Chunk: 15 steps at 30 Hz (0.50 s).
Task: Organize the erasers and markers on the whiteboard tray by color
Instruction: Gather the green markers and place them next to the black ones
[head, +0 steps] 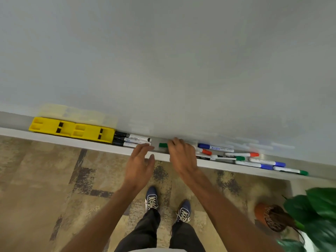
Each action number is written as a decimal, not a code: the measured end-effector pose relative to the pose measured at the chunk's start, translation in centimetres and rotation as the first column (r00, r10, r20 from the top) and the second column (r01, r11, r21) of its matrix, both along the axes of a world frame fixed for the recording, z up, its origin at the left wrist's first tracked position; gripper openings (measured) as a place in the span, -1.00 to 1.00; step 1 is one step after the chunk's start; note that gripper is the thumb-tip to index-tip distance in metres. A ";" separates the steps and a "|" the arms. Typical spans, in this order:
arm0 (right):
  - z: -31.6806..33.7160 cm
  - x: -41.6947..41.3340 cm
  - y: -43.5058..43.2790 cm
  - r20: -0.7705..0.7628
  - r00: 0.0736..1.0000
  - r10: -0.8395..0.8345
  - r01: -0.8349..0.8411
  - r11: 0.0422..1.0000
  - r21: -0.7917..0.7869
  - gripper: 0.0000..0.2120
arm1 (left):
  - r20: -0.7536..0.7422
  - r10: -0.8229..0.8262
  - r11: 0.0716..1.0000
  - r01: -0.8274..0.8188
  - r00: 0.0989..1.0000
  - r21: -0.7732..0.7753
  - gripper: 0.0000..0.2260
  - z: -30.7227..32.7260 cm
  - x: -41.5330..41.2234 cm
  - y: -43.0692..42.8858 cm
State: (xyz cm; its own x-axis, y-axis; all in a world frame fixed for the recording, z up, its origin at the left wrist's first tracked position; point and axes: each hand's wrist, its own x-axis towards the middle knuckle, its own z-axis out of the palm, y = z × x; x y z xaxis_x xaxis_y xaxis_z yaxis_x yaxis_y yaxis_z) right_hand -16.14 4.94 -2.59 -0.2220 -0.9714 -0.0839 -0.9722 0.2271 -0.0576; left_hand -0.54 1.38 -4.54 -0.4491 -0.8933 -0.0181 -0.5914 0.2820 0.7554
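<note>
- Sorting looks partly done: the two yellow erasers (72, 130) sit end to end at the left of the tray (14, 132), and the black markers (131, 140) lie bunched together, touching the right-hand eraser.
- Just right of that group, a green marker (163, 145) lies in a bare stretch of the tray. Only its capped end shows, and the rest is hidden under the right hand (181, 155).
- The right hand's fingers bend down over that marker. I cannot tell whether they pinch it or only rest on it.
- The left hand (140, 160) hovers at the tray's front edge near the ends of the black markers. Its fingers are straight and loosely spread, and it holds nothing.
- Further right the colours are mixed. A blue marker (215, 147) lies against the whiteboard (163, 60), with a red marker (206, 151) just beside it.
- Beyond those come a second red marker (241, 154), a second green marker (228, 158), a blue pair (263, 163) and a last green marker (291, 171) at the far end.
- Several of these lie slantwise, some touching or crossing.
- By my judgement about a third of the job is finished: yellow and black are grouped.
- Green seems to be the group in hand, so the other two green ones need to join the one under the right hand.
- Red and blue then each need gathering into their own group.
</note>
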 end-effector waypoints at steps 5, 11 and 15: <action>0.5 0.2 1.0 0.009 0.998 0.056 -0.053 0.977 -0.208 -0.81 | -0.384 0.372 0.665 0.046 0.845 0.745 -0.74 0.7 -2.1 0.4; 1.2 -0.1 3.2 0.008 0.998 0.062 -0.058 0.960 -0.275 -0.73 | -0.455 0.546 0.480 0.182 0.703 0.858 -0.79 0.7 -4.3 1.1; 1.2 -1.5 4.8 0.073 0.997 0.019 0.004 0.955 -0.296 -0.80 | -0.430 0.596 0.464 0.147 0.678 0.874 -0.82 0.7 -5.8 2.1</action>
State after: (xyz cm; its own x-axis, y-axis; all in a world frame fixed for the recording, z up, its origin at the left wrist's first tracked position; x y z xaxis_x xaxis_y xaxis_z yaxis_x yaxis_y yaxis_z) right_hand -17.68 9.75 -1.39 -0.2185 -0.9569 0.1912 -0.9643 0.1817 -0.1928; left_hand -6.30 3.51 -3.83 -0.4490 -0.6700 -0.5912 0.1843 -0.7169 0.6724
